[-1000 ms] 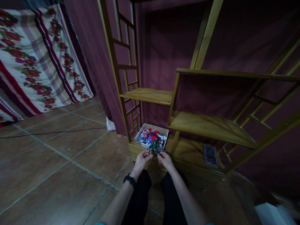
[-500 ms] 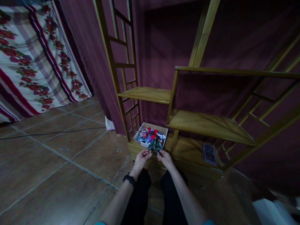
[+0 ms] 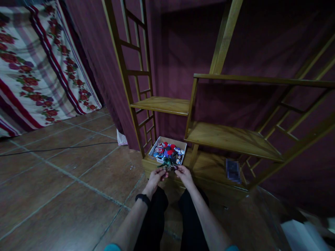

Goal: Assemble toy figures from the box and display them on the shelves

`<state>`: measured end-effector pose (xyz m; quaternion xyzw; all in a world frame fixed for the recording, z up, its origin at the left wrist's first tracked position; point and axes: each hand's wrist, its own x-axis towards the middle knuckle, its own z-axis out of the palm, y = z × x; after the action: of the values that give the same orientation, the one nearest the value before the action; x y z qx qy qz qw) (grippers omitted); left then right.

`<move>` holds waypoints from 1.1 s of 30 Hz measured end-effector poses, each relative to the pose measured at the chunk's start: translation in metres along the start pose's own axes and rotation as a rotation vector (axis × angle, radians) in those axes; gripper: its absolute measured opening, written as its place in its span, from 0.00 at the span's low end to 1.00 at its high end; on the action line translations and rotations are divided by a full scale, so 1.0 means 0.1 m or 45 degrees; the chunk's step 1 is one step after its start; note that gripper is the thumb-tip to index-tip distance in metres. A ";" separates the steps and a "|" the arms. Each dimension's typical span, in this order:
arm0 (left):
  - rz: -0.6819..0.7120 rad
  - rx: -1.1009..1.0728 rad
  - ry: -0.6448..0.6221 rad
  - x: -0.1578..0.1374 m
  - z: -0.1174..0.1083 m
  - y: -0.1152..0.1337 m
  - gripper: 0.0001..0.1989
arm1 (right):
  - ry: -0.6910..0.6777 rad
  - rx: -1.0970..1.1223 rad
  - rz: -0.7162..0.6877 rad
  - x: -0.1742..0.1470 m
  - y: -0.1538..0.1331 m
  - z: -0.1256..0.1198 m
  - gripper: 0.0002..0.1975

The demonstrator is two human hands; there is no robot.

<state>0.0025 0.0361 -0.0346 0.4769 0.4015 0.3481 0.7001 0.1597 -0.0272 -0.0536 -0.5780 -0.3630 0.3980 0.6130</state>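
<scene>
Between my two hands is a small dark green, metallic-looking figure (image 3: 169, 164) with thin spiky parts; its exact kind I cannot make out. My left hand (image 3: 156, 177) pinches its left side, and my right hand (image 3: 184, 174) pinches its right side. Just beyond it, a shallow white box (image 3: 152, 156) stands on the lowest shelf, holding several small red, blue, white and black figures (image 3: 169, 149). The held figure overlaps the box's near edge in the view. A black band circles my left wrist.
A wooden shelf unit (image 3: 235, 137) with stepped boards and lattice sides stands ahead, backed by a purple curtain (image 3: 172, 62). A blurred dark item (image 3: 233, 170) lies on its lower right board. Left, a cable (image 3: 60, 148) crosses the tiled floor near a floral cloth (image 3: 39, 69).
The green figure has been turned between my hands and now looks flatter and wider, tilted differently. Both hands still grip it at nearly the same spot. The box has not moved.
</scene>
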 end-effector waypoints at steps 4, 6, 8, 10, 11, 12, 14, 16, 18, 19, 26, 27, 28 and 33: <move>-0.041 0.025 0.008 0.02 -0.02 -0.03 0.16 | 0.000 -0.008 -0.001 0.00 0.00 0.00 0.15; -0.062 0.034 0.016 0.03 -0.02 -0.04 0.16 | 0.002 -0.006 -0.008 0.00 0.02 0.00 0.15; -0.078 0.033 0.021 0.03 -0.03 -0.04 0.16 | 0.009 0.000 -0.020 0.01 0.03 0.00 0.15; -0.094 0.025 0.013 0.03 -0.04 -0.03 0.15 | 0.021 0.001 -0.028 0.01 0.04 0.00 0.14; -0.101 0.019 0.005 0.03 -0.04 -0.03 0.15 | 0.028 -0.001 -0.029 0.01 0.04 0.00 0.14; -0.104 0.011 -0.005 0.03 -0.04 -0.02 0.15 | 0.030 -0.005 -0.029 0.01 0.04 0.00 0.14; -0.094 -0.012 -0.026 0.03 -0.03 -0.01 0.14 | 0.028 -0.022 -0.026 0.01 0.03 0.00 0.15; -0.064 -0.043 -0.036 0.01 -0.02 -0.01 0.14 | 0.029 -0.050 -0.020 0.02 0.03 0.00 0.16; -0.031 -0.076 -0.034 0.00 0.00 -0.01 0.15 | 0.040 -0.083 -0.007 0.03 0.04 0.00 0.16; -0.017 -0.091 -0.029 0.00 0.00 -0.02 0.16 | 0.049 -0.095 0.001 0.03 0.06 0.00 0.16; 0.078 -0.059 -0.007 0.00 0.03 -0.03 0.22 | 0.063 -0.092 0.006 0.08 0.21 0.02 0.16; 0.098 -0.049 -0.005 0.00 0.04 -0.04 0.22 | 0.062 -0.091 0.009 0.09 0.23 0.02 0.15; 0.121 -0.041 -0.004 0.01 0.05 -0.04 0.22 | 0.060 -0.091 0.016 0.10 0.24 0.02 0.14; 0.225 -0.006 0.007 0.02 0.10 -0.05 0.19 | 0.012 -0.070 0.038 0.12 0.26 0.02 0.11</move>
<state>0.0125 0.0323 -0.0377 0.5078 0.3592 0.4108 0.6666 0.1612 -0.0155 -0.0791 -0.6018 -0.3622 0.3943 0.5926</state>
